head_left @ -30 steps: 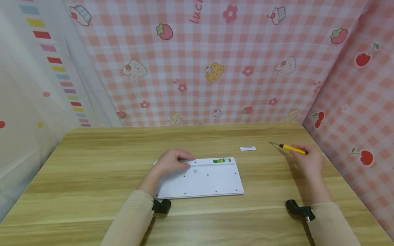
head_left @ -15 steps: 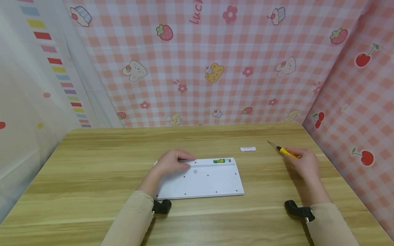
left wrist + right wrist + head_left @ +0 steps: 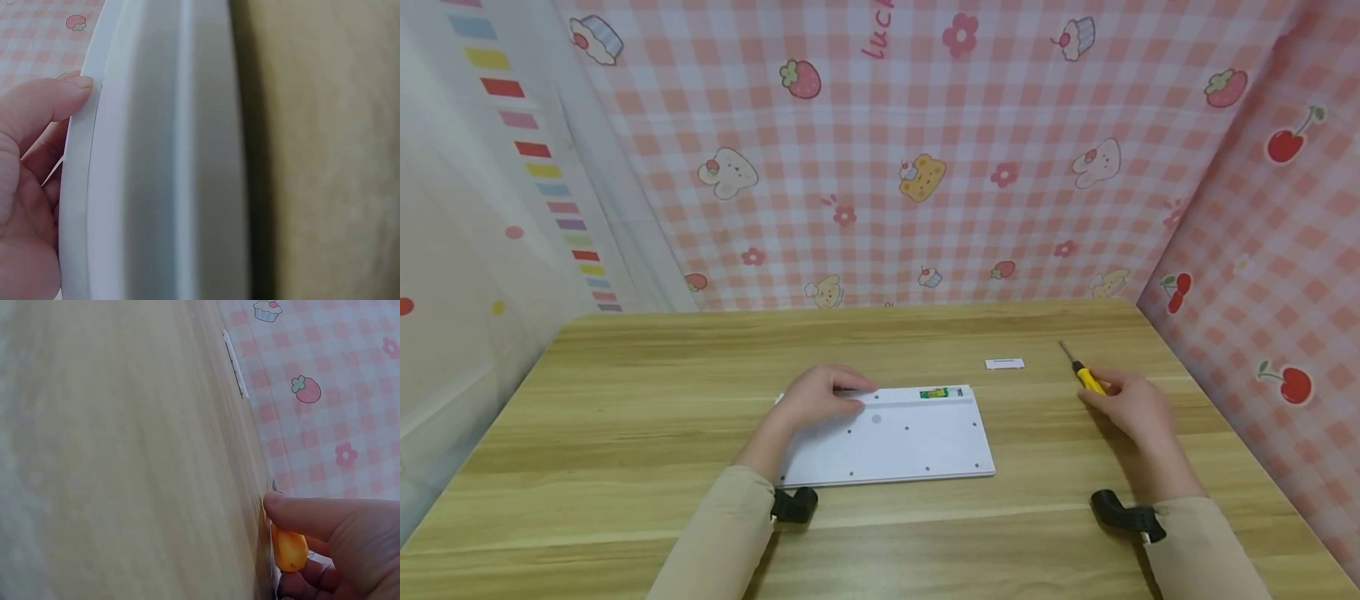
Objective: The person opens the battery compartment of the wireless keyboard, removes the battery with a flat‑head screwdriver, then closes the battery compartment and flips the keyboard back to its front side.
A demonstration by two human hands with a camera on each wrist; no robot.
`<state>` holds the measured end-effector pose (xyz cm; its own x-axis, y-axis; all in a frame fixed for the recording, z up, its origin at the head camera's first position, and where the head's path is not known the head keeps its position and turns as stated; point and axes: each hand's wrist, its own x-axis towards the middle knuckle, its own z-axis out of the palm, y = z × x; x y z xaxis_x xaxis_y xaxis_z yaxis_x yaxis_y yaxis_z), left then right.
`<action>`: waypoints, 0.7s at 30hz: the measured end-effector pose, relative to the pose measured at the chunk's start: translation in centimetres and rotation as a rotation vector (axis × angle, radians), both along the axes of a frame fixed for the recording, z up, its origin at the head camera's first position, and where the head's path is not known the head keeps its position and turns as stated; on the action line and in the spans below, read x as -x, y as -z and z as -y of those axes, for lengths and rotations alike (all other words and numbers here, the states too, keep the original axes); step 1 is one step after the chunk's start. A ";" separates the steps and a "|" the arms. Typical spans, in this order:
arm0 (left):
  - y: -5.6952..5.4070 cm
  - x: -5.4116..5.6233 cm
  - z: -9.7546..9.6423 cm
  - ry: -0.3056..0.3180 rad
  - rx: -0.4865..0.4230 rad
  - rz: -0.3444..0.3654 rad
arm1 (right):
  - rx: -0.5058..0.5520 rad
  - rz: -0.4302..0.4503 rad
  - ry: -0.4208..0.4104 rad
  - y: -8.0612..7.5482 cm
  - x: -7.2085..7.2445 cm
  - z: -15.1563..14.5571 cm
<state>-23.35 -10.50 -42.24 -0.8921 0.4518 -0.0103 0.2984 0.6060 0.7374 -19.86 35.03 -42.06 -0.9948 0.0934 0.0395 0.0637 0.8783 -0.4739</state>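
A white keyboard (image 3: 887, 446) lies underside up, with screw holes and a raised far strip. A green battery (image 3: 934, 392) sits in the strip's uncovered compartment, near the right end. My left hand (image 3: 815, 396) grips the keyboard's far left part; in the left wrist view its thumb (image 3: 69, 97) lies on the rim and some fingers are hidden behind it. Off to the right, my right hand (image 3: 1135, 404) pinches a screwdriver (image 3: 1088, 380) by its yellow handle, the shaft pointing away and slightly left. The handle (image 3: 289, 549) also shows under the thumb in the right wrist view.
A small white battery cover (image 3: 1004, 364) lies on the wooden table (image 3: 625, 400) behind the keyboard's right end. Pink checked cloth (image 3: 865, 233) hangs along the table's back edge, with more cloth on both sides.
My right hand has moved a little to the left, and the screwdriver has turned so its tip points more directly away. The left hand and the keyboard stay in place.
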 end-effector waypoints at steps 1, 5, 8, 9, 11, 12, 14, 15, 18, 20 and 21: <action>0.0 0.0 0.0 0.001 0.000 -0.001 | -0.001 0.008 -0.003 0.0 0.0 0.0; 0.0 0.0 0.0 0.004 0.001 -0.006 | 0.002 0.040 -0.014 0.0 0.0 -0.1; 0.0 0.1 0.0 0.004 0.002 -0.004 | 0.000 0.048 -0.019 0.1 0.1 -0.1; 0.0 0.1 0.0 0.004 0.003 -0.002 | -0.002 0.049 -0.020 0.1 0.1 -0.1; 0.0 0.1 0.1 0.002 0.003 0.001 | -0.003 0.052 -0.019 0.0 0.1 -0.1; 0.0 0.1 0.1 0.002 0.003 0.001 | -0.002 0.054 -0.019 0.0 0.1 -0.1; 0.0 0.1 0.0 0.002 0.000 0.001 | 0.000 0.061 -0.019 -0.1 0.1 0.0; 0.0 0.1 0.0 0.003 0.000 0.002 | 0.003 0.063 -0.019 -0.2 0.0 0.0; -0.1 0.0 0.0 0.002 0.000 0.004 | 0.003 0.055 -0.020 -0.7 0.0 0.1; -0.1 0.0 0.0 0.000 0.001 0.007 | -0.003 0.035 -0.024 -1.1 0.0 0.2; -0.1 0.0 0.0 0.000 0.001 0.009 | -0.006 0.023 -0.027 -1.3 0.1 0.2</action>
<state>-23.35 -10.52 -42.12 -0.8920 0.4516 -0.0187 0.2915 0.6065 0.7397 -19.95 34.79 -40.73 -0.9976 0.0664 0.0171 0.0508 0.8828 -0.4670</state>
